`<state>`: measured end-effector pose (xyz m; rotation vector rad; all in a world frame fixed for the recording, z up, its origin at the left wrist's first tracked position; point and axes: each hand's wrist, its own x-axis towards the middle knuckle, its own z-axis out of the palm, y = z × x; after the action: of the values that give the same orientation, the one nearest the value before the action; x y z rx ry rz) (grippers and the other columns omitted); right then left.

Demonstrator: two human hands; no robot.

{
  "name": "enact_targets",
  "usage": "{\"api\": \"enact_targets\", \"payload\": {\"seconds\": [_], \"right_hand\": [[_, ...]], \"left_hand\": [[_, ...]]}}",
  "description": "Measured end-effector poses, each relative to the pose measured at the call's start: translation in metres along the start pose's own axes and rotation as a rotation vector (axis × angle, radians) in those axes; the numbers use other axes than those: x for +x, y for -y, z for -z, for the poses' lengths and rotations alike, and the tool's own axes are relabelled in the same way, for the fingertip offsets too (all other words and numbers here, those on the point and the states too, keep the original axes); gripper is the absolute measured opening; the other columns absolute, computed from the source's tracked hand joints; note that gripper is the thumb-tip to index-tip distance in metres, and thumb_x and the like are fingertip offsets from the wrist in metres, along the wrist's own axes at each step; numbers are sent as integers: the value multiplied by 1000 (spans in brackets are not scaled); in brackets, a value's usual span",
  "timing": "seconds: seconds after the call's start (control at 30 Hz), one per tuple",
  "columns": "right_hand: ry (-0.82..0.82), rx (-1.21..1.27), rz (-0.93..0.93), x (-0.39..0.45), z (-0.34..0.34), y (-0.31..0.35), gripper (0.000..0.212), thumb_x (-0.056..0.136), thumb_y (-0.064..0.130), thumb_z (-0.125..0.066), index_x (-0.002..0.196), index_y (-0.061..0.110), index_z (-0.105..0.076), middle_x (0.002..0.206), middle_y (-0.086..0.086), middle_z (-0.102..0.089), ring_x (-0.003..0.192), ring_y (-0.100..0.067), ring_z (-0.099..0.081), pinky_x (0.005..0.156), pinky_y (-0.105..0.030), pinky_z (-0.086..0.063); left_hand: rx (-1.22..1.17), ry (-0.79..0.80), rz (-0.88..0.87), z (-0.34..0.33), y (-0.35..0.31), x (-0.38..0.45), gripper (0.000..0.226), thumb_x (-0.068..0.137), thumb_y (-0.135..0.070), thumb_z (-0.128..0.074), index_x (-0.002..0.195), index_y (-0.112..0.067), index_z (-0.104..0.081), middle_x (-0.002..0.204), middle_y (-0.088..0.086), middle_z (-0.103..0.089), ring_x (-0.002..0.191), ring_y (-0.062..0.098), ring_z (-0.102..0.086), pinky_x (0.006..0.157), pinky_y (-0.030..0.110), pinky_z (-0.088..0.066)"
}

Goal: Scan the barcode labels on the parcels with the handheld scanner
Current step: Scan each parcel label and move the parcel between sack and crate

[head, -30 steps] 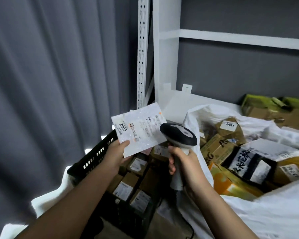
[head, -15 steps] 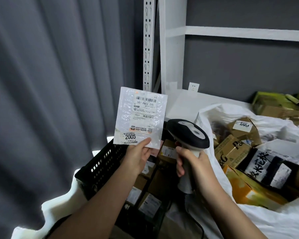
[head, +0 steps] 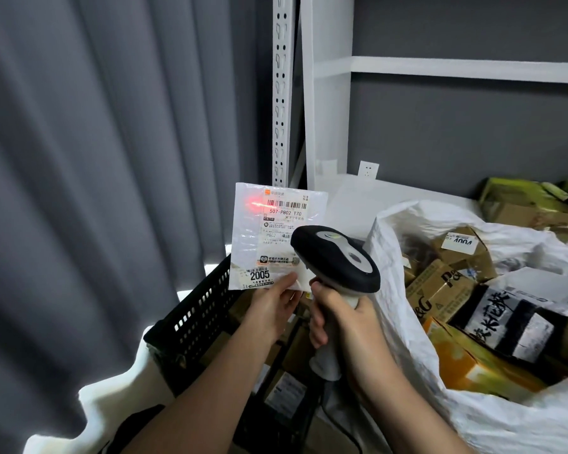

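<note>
White and crinkled, the flat plastic mailer (head: 269, 237) stands upright in the air, its printed shipping label (head: 284, 224) facing the camera with the barcode along the top and a sticker reading 2005 at its lower edge. The left hand (head: 273, 306) pinches the mailer's bottom edge near the right corner, thumb on the front just beside the 2005 sticker, so nearly the whole packet rises above the grip. A red glow (head: 253, 204) lies on the mailer's upper left, touching the left end of the barcode. Just to the right, the right hand (head: 345, 319) wraps its curled fingers round the pale handle of the handheld scanner (head: 336, 258), whose black and grey head sits above the fist and overlaps the mailer's lower right corner; a cable hangs from the handle's foot. Beneath both hands is a black perforated crate (head: 197, 319) holding brown boxes with white labels. To the right, an open white woven sack (head: 404, 290) is full of cardboard parcels (head: 440, 286), one black with large white characters. Behind stand a white shelf frame (head: 327, 93), a grey wall with a socket, and a grey curtain (head: 95, 158) on the left.
</note>
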<state>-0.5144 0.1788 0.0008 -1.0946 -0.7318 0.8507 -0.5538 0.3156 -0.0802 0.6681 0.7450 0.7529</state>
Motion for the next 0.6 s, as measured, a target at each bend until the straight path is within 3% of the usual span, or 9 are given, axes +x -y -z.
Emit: {"api": "enact_targets", "payload": {"seconds": [0.1, 0.2, 0.27, 0.4, 0.6], "right_hand": [[-11, -41, 13, -1, 0, -1, 28, 76, 27, -62, 51, 17, -57, 47, -7, -41, 37, -19, -35, 48, -30, -34], [-28, -112, 40, -1, 2, 1, 28, 76, 28, -62, 51, 16, -54, 46, -9, -42, 39, -20, -37, 51, -31, -36], [-46, -131, 45, 0, 4, 1, 28, 74, 31, -62, 51, 16, -55, 45, -8, -42, 39, -19, -37, 52, -31, -35], [-71, -180, 37, 1, 7, 0, 32, 75, 32, -60, 48, 17, -53, 45, -9, -42, 39, -19, -38, 54, -34, -36], [-73, -183, 47, 1, 8, 0, 30, 77, 31, -60, 50, 19, -54, 45, -9, -42, 39, -19, -39, 54, -34, -35]], "left_hand": [[35, -2, 18, 0, 1, 0, 42, 85, -17, -64, 119, 5, -52, 49, 4, -59, 37, 15, -57, 38, 22, -47], [53, 1, 21, 0, 1, -1, 44, 82, -18, -67, 117, 2, -50, 50, 4, -60, 38, 17, -58, 39, 25, -47], [30, 0, 11, -1, 2, -1, 50, 79, -16, -69, 122, 4, -52, 58, 5, -62, 44, 17, -60, 45, 28, -49], [-69, -14, -4, -2, 3, 4, 30, 87, -2, -62, 116, 1, -55, 87, 11, -66, 70, 17, -65, 70, 30, -52], [-81, -28, 6, -1, 3, 5, 43, 86, 0, -61, 128, 6, -52, 102, 14, -66, 81, 20, -67, 73, 28, -56]]}}
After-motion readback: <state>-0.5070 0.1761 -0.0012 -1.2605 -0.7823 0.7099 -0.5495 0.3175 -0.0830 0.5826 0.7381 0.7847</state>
